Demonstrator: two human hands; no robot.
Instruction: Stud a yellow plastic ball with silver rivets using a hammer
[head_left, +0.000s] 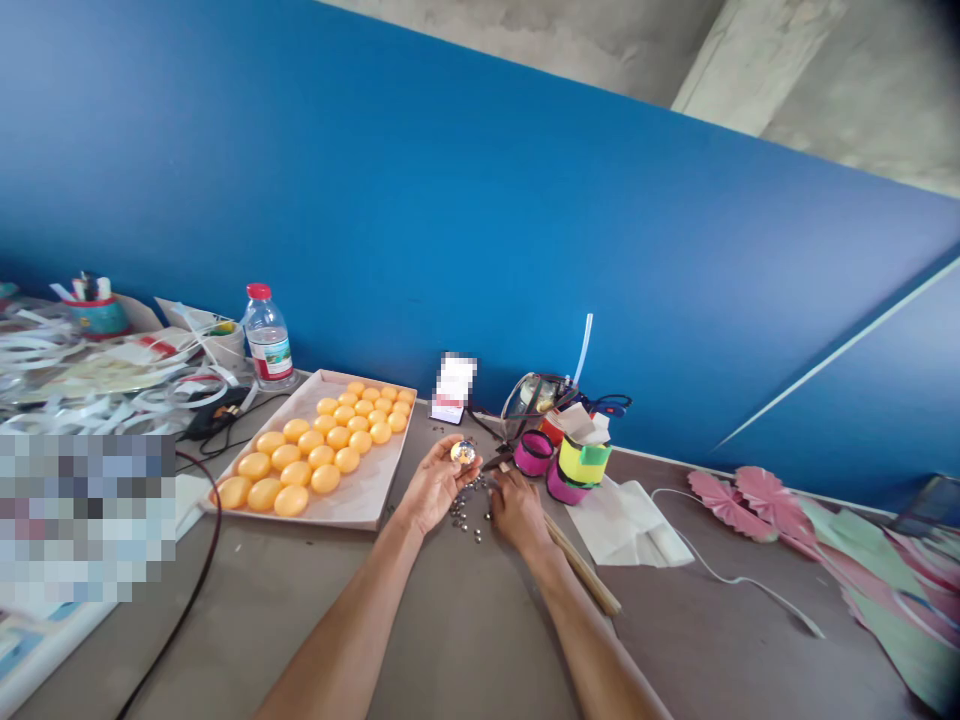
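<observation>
My left hand point(435, 487) is closed around a small ball point(463, 453), orange with a shiny silvery top, held just above the table. My right hand point(519, 510) rests on the tabletop with its fingers bent down and drawn together; whatever may be in the fingertips is hidden. Between the two hands lie several small shiny metal beads point(463, 508), loose on the table. To the left of my left hand, a shallow cardboard tray point(375, 512) holds rows of plain orange balls point(321, 455).
A phone point(450, 390) leans against the blue partition point(480, 220). Pink and yellow tape rolls point(534, 455) stand beyond my right hand, near wooden sticks point(589, 575) and white paper point(634, 525). A water bottle point(268, 345) and white strips point(127, 395) occupy the left, pink-green paper point(780, 510) the right.
</observation>
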